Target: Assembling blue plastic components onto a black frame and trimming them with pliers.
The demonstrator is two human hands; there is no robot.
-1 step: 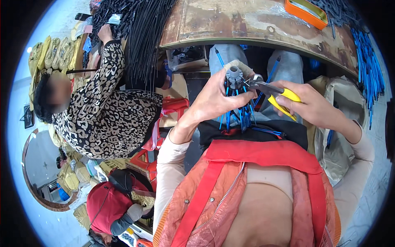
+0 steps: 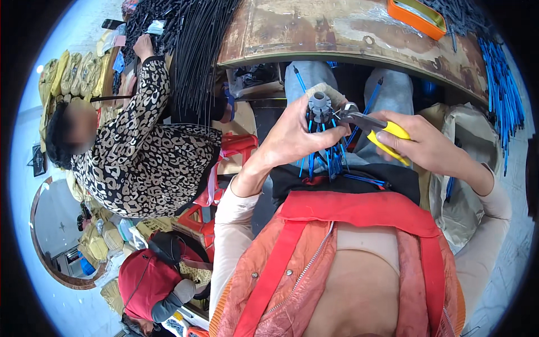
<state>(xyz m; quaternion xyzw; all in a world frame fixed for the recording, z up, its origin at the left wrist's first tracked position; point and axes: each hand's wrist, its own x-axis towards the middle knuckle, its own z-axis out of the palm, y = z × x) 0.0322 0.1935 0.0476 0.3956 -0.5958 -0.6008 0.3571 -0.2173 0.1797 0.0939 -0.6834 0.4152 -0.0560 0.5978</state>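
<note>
My left hand (image 2: 306, 132) is closed round a grey slotted hub (image 2: 320, 106) with a bundle of blue and black rods (image 2: 335, 160) hanging from it, like an umbrella frame. The hub's round open top points up between thumb and fingers. In my right hand (image 2: 418, 140) are pliers with yellow handles (image 2: 396, 131), fingers wrapped round the grips. Their metal jaws reach the hub's right side, where a thin bright wire shows. Whether the jaws pinch the wire, I cannot tell. More blue rods (image 2: 365, 180) lie on the dark cloth over my lap.
A worn wooden table (image 2: 297, 28) stands ahead, bearing an orange tray (image 2: 417, 19). Blue rods (image 2: 501, 95) hang over its right end. Long black rods (image 2: 199, 56) pile up at left, beside a person in a patterned top (image 2: 151, 157). A pale sack (image 2: 460, 208) stands right.
The lower yellow handle of the pliers has shifted slightly toward the upper one. My left hand and the hub look unmoved.
</note>
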